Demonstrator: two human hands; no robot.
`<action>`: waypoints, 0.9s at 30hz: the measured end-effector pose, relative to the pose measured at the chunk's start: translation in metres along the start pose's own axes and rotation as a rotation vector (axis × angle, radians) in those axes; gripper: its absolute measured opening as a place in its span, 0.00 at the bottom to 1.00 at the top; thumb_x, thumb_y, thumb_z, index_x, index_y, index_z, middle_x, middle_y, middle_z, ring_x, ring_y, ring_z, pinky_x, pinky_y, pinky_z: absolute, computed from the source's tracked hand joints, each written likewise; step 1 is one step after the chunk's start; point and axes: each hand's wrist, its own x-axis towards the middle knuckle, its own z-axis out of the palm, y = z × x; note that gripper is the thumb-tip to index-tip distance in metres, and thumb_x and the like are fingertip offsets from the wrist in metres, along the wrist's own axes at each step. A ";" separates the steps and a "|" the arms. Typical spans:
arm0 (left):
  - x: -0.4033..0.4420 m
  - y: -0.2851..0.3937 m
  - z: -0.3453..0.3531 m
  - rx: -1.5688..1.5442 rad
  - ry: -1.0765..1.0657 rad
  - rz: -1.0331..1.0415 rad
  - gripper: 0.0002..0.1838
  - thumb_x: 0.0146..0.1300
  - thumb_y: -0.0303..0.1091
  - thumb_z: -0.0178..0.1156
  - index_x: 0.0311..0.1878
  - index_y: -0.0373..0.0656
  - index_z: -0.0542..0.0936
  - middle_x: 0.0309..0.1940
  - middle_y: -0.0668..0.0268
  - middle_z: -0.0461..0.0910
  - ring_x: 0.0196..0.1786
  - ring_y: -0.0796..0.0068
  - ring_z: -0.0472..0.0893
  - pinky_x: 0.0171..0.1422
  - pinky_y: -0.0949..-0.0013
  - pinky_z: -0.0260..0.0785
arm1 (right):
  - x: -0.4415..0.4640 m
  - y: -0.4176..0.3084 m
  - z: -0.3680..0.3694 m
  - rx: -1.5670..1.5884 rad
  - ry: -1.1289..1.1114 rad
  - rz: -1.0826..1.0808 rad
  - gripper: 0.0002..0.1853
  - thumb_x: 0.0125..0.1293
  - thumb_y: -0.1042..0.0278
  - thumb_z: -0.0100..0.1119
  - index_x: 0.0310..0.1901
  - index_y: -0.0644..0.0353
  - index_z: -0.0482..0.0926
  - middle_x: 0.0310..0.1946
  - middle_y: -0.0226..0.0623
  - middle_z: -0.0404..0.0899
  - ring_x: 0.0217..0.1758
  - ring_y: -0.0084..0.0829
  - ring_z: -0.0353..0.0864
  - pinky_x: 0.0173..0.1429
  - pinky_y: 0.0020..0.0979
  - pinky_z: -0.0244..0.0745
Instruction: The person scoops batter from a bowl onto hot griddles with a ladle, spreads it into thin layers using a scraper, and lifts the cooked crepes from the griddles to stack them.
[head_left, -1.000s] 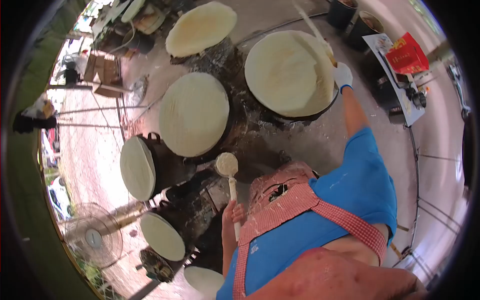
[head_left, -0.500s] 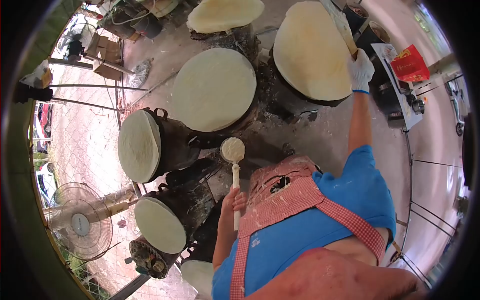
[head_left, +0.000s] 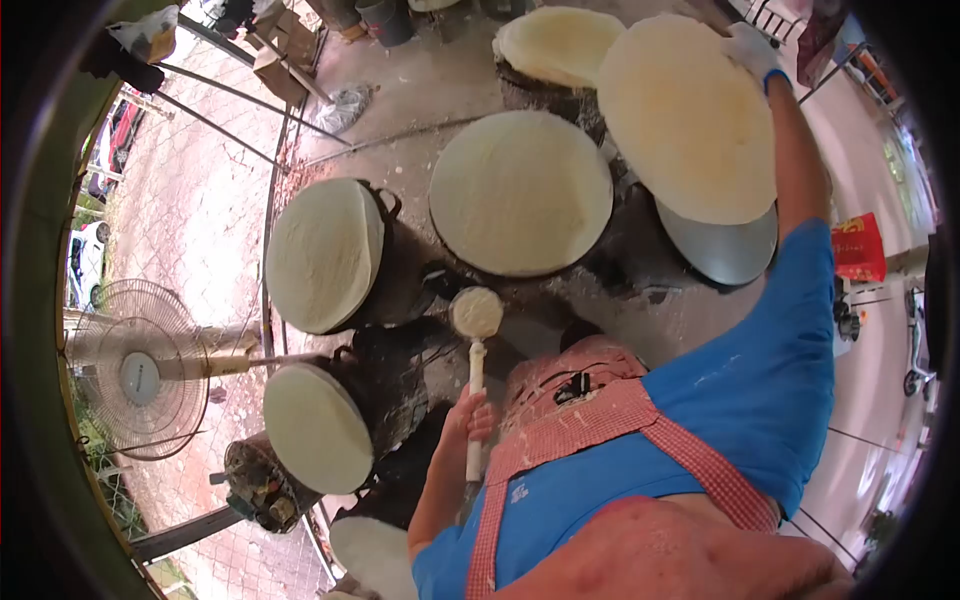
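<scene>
My left hand point(head_left: 467, 417) is closed around the pale handle of a ladle point(head_left: 475, 365). Its round head is filled with whitish dough point(head_left: 477, 314). My right hand point(head_left: 752, 52), in a white glove with a blue cuff, grips the upper right edge of a large thin flatbread point(head_left: 690, 120); its fingers are partly hidden. The sheet is raised and shifted off a round griddle point(head_left: 727, 248), baring the grey metal. In the middle, another griddle is covered by a pale dough sheet point(head_left: 522, 192). No scraper shows at my right hand.
More griddles carry dough sheets point(head_left: 326, 255) point(head_left: 318, 428) to the left, and a flatbread point(head_left: 560, 45) lies at the back. A fan point(head_left: 140, 378) stands at far left by a wire fence. A red bag point(head_left: 858, 248) is at the right.
My right hand held a long flat scraper over the flatbread; now the scraper is out of sight and the flatbread is lifted off its griddle. My left hand still holds the ladle. The view has turned.
</scene>
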 end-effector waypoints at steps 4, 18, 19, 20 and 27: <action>0.024 0.000 0.009 -0.126 -0.089 0.002 0.19 0.67 0.45 0.40 0.22 0.45 0.62 0.12 0.75 0.53 0.11 0.84 0.53 0.11 0.81 0.48 | 0.103 0.030 0.025 -0.161 0.032 -0.071 0.14 0.48 0.63 0.48 0.27 0.66 0.77 0.26 0.50 0.78 0.35 0.43 0.79 0.39 0.39 0.71; 0.044 0.011 0.082 -0.570 -0.194 0.020 0.21 0.64 0.46 0.45 0.18 0.46 0.59 0.11 0.73 0.55 0.11 0.82 0.54 0.12 0.80 0.49 | 0.129 -0.108 0.185 -0.426 0.319 -0.588 0.07 0.54 0.66 0.48 0.33 0.57 0.72 0.27 0.37 0.77 0.29 0.36 0.78 0.30 0.39 0.71; 0.041 0.009 0.082 -0.574 -0.161 0.037 0.21 0.64 0.46 0.46 0.18 0.46 0.59 0.11 0.73 0.55 0.11 0.82 0.55 0.12 0.80 0.49 | 0.128 -0.113 0.217 -0.339 0.305 -0.598 0.08 0.53 0.64 0.49 0.33 0.55 0.72 0.27 0.37 0.76 0.29 0.37 0.78 0.31 0.40 0.71; 0.040 0.006 0.081 -0.581 -0.126 0.053 0.21 0.64 0.46 0.47 0.18 0.47 0.59 0.11 0.72 0.56 0.11 0.81 0.56 0.13 0.80 0.49 | 0.125 -0.115 0.249 -0.252 0.285 -0.610 0.09 0.52 0.62 0.50 0.34 0.53 0.72 0.27 0.37 0.76 0.30 0.39 0.77 0.31 0.42 0.70; 0.042 -0.021 0.049 -0.417 -0.068 0.264 0.20 0.65 0.49 0.43 0.21 0.47 0.63 0.12 0.76 0.53 0.12 0.83 0.54 0.12 0.79 0.43 | 0.106 -0.128 0.323 -0.020 -0.123 -0.289 0.16 0.52 0.57 0.50 0.38 0.59 0.77 0.35 0.51 0.77 0.42 0.50 0.75 0.44 0.44 0.71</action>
